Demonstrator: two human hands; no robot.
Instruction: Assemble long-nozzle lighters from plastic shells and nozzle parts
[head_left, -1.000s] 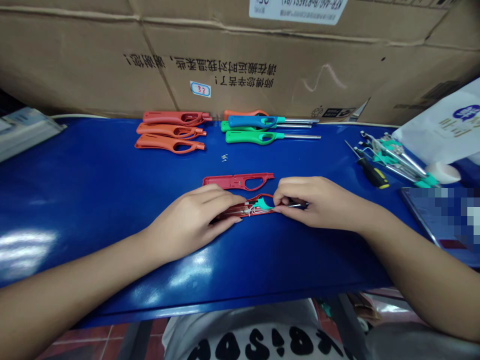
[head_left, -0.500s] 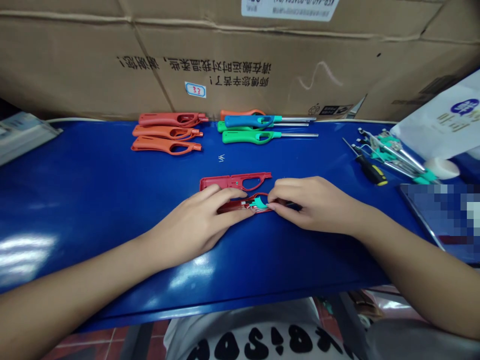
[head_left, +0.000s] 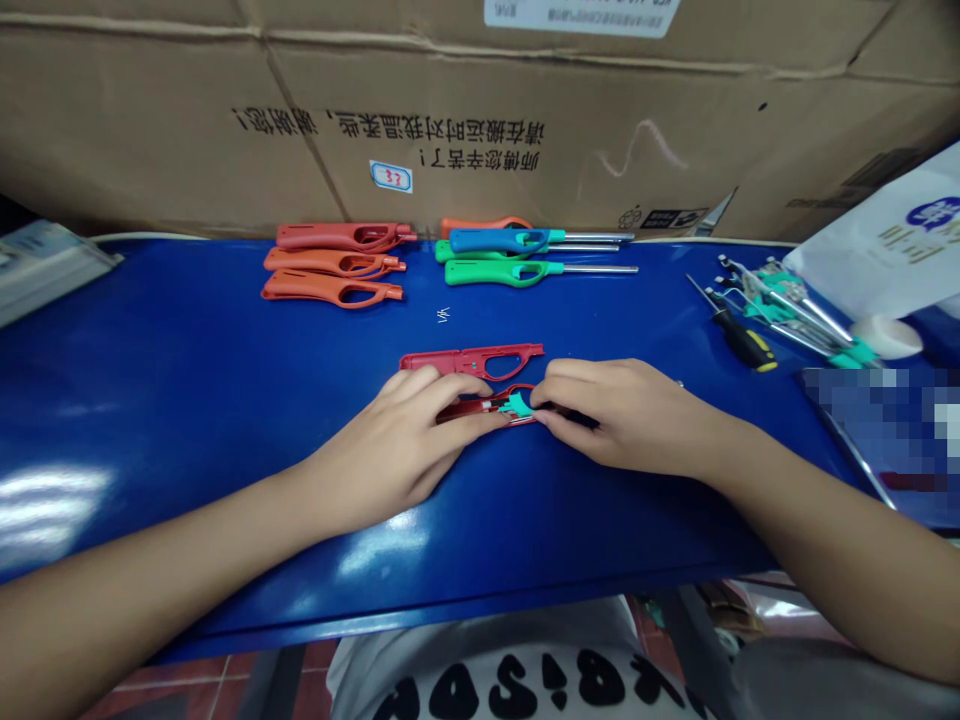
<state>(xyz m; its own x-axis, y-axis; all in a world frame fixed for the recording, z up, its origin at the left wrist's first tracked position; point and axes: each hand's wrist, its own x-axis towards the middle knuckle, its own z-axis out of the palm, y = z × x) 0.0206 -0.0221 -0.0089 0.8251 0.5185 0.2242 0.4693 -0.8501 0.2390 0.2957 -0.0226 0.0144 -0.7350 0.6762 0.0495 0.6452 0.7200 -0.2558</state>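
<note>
On the blue table [head_left: 187,380] lies an open red lighter shell half [head_left: 480,410] with a teal trigger piece [head_left: 516,405] and metal parts inside. My left hand [head_left: 405,440] presses its fingers down on the shell's left part. My right hand [head_left: 622,410] pinches the parts at the shell's right end, beside the teal trigger. A second red shell half [head_left: 480,358] lies just behind, free of both hands.
Three orange lighter shells [head_left: 334,262] lie at the back left, and assembled blue and green lighters [head_left: 517,255] at the back centre. A screwdriver [head_left: 739,340] and a pile of teal-and-metal inner parts [head_left: 787,305] sit at the right. Cardboard boxes [head_left: 480,110] wall the back.
Both hands stay on the red shell; the right hand's fingers shifted slightly left towards the teal trigger. The view itself moved a little.
</note>
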